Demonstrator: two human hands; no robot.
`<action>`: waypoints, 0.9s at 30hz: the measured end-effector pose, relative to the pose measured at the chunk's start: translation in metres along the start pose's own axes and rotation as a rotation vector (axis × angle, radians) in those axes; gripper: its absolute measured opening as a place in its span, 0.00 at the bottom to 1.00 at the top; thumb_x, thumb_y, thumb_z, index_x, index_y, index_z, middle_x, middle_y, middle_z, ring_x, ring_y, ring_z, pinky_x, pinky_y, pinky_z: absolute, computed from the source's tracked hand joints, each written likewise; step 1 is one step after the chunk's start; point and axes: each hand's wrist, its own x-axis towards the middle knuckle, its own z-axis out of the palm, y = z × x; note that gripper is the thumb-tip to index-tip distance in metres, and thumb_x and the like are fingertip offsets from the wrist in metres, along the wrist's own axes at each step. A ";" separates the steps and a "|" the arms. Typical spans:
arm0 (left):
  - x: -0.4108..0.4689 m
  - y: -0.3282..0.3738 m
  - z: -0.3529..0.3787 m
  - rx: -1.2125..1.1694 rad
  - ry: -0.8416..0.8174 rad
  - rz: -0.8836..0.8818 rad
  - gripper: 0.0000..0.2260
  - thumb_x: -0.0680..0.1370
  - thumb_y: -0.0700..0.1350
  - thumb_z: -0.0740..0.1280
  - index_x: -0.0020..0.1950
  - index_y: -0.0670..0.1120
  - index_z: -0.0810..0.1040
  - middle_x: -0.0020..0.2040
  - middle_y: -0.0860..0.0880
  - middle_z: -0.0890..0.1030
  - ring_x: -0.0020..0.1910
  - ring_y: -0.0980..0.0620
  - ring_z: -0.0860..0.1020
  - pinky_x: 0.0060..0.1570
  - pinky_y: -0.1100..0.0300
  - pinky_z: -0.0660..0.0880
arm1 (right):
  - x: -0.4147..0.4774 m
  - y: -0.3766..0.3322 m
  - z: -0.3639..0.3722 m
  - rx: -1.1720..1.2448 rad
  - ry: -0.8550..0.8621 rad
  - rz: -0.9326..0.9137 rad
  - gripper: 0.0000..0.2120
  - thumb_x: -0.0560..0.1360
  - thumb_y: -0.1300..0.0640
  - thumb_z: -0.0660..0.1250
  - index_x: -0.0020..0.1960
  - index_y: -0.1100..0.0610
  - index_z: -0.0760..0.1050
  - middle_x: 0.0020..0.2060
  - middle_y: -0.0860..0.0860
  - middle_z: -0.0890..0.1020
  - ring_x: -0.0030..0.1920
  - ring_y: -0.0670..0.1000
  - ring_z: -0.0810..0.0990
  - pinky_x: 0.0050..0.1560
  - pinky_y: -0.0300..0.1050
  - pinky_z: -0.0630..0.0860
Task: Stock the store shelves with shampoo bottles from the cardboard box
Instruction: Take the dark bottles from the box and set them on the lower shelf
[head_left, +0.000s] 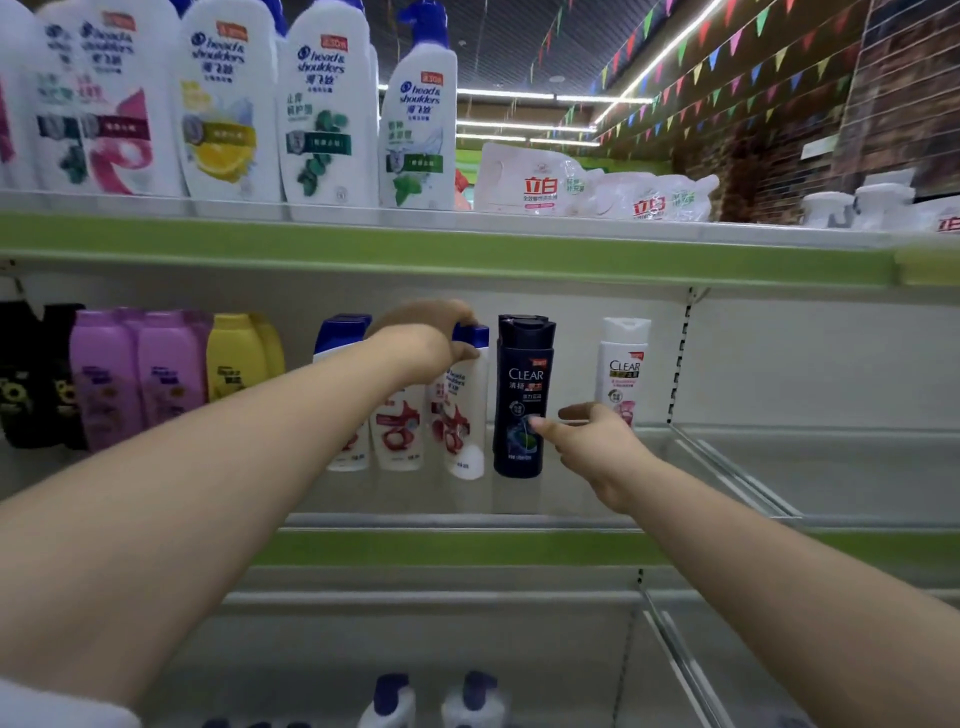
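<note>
White bottle (460, 410), blue cap and red label, is sitting centre frame on the middle shelf (467, 545). We're gripping it from above with the left hand (431, 338), fingers (457, 314) curled over cap and shoulder, clamped on it. Long axis is running near vertical, cap up. We're not able to tell whether the base is touching the shelf floor. It's going in at the right end of a row of matching bottles (397, 431), just left of the dark Clear bottle (522, 400).

Key relation: the slot is looking tight. The held bottle's right side is lying just beside the dark bottle; touching or not, we can't tell. Right hand (597, 447) is reaching in right of centre, holding nothing, fingers straight and apart, forefinger (543, 427) tip at the dark bottle's lower label, which looks like contact. So the left hand is on the task bottle and the right is nearer the neighbour. We're judging the next move as seating it straight down while the right hand steadies the dark bottle against a knock. White Clear bottle (623, 369) is standing apart, further right. Cardboard box isn't showing in frame.
</note>
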 end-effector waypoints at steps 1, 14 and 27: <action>0.000 0.000 0.000 0.016 0.011 -0.006 0.18 0.78 0.54 0.64 0.67 0.52 0.70 0.61 0.49 0.76 0.38 0.51 0.73 0.41 0.56 0.70 | 0.000 0.000 0.001 0.010 -0.004 -0.005 0.27 0.70 0.50 0.73 0.64 0.59 0.68 0.58 0.55 0.76 0.60 0.56 0.74 0.64 0.56 0.72; 0.006 0.010 0.006 0.161 0.106 -0.075 0.19 0.77 0.58 0.63 0.62 0.48 0.72 0.58 0.46 0.73 0.51 0.44 0.73 0.42 0.54 0.70 | -0.001 0.006 -0.001 0.020 -0.036 -0.025 0.26 0.71 0.50 0.72 0.64 0.58 0.69 0.56 0.53 0.77 0.58 0.54 0.76 0.63 0.54 0.73; 0.005 0.003 0.014 0.141 0.170 -0.091 0.28 0.74 0.59 0.67 0.70 0.52 0.64 0.63 0.49 0.69 0.51 0.46 0.74 0.37 0.54 0.70 | 0.001 0.004 -0.003 0.034 -0.016 -0.015 0.26 0.71 0.49 0.73 0.63 0.59 0.69 0.55 0.55 0.77 0.57 0.55 0.76 0.63 0.54 0.74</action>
